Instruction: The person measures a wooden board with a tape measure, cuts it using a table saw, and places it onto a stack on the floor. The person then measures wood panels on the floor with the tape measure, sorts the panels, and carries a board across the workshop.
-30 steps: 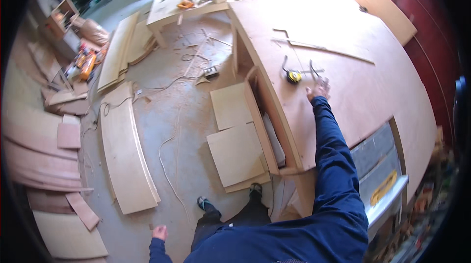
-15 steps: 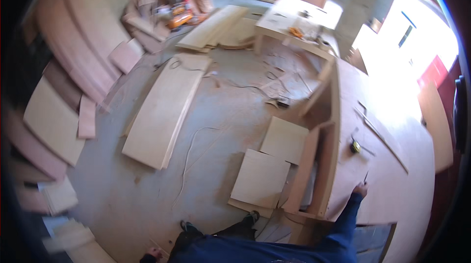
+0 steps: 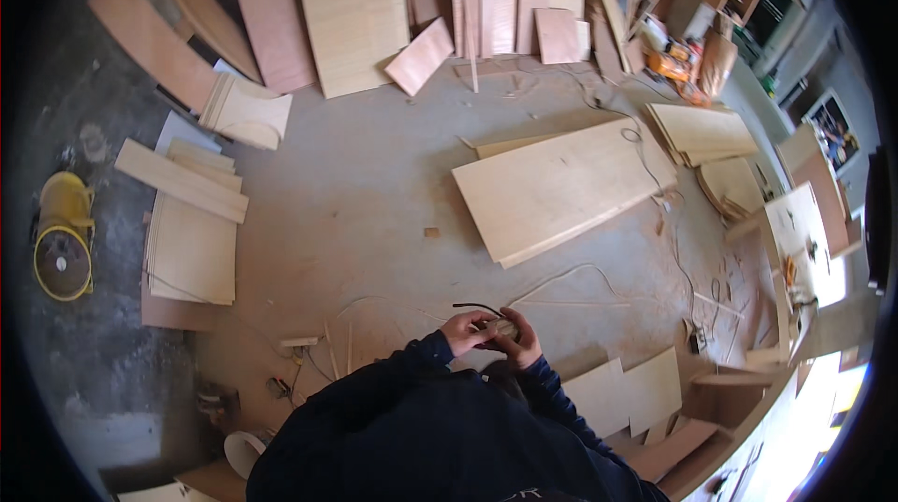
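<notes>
In front of my body the two hands meet over the floor. My left hand point(image 3: 462, 332) is closed, its fingers pressed against a small roundish pale object point(image 3: 506, 327). My right hand point(image 3: 521, 341) wraps the same object from the other side, with the thumb and fingers on it. A thin black curved strip point(image 3: 474, 305) sticks out leftward above the left fingers. Its join with the pale object is hidden by the fingers, and the object's kind is too small to make out.
A stack of long plywood boards point(image 3: 561, 189) lies ahead on the dusty floor. Panels point(image 3: 355, 15) lean along the far wall. At left stand a yellow drum-shaped fan point(image 3: 64, 235) and stacked boards point(image 3: 192, 245). Cables point(image 3: 687, 263) trail at right, near cut panels point(image 3: 652, 392) and a cabinet carcass point(image 3: 748, 427).
My view has swung left, away from the worktop. My right hand has left the worktop, where it held a thin pointed thing. Both hands have come together around the small pale object.
</notes>
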{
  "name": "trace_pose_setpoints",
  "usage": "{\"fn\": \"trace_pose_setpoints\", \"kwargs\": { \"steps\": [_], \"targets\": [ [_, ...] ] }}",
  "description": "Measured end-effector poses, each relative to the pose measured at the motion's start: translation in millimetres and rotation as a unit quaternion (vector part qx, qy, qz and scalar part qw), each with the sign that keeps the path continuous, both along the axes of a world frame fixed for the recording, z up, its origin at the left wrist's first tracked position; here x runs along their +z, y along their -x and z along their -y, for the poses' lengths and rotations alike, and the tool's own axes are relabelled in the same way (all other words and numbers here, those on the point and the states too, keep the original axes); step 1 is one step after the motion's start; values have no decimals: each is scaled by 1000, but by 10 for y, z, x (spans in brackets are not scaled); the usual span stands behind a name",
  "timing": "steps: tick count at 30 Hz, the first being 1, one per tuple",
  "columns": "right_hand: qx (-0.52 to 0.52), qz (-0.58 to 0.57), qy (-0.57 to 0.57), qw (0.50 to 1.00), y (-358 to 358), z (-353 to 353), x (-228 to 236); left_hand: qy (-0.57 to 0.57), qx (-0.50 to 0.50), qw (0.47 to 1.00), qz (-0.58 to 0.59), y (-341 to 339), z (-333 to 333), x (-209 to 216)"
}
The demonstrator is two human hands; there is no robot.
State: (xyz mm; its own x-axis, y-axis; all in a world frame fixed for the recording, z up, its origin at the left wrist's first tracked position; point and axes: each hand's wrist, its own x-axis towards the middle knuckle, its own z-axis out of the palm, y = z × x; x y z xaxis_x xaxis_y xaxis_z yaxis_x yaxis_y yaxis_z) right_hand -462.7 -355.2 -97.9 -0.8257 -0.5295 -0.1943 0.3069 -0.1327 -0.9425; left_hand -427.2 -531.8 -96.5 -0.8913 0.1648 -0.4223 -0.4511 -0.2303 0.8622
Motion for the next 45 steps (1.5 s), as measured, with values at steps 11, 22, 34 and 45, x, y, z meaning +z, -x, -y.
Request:
{"fn": "trace_pose_setpoints", "kwargs": {
  "steps": [11,22,34,45],
  "targets": [
    [388,-258,-253,848,1645,1545,8,213,125,966,79,921,1438,-233],
    [486,-177,-342,784,4134,2824,-488,114,427,896,47,1561,4496,-245],
    [457,-446,-473,606,8136,3578,84,-51,874,483,23,521,7234,-872],
    [462,-471,-664,353,9589,7196,1802,-50,591,784,185,3346,8251,-1614]
  ]
}}
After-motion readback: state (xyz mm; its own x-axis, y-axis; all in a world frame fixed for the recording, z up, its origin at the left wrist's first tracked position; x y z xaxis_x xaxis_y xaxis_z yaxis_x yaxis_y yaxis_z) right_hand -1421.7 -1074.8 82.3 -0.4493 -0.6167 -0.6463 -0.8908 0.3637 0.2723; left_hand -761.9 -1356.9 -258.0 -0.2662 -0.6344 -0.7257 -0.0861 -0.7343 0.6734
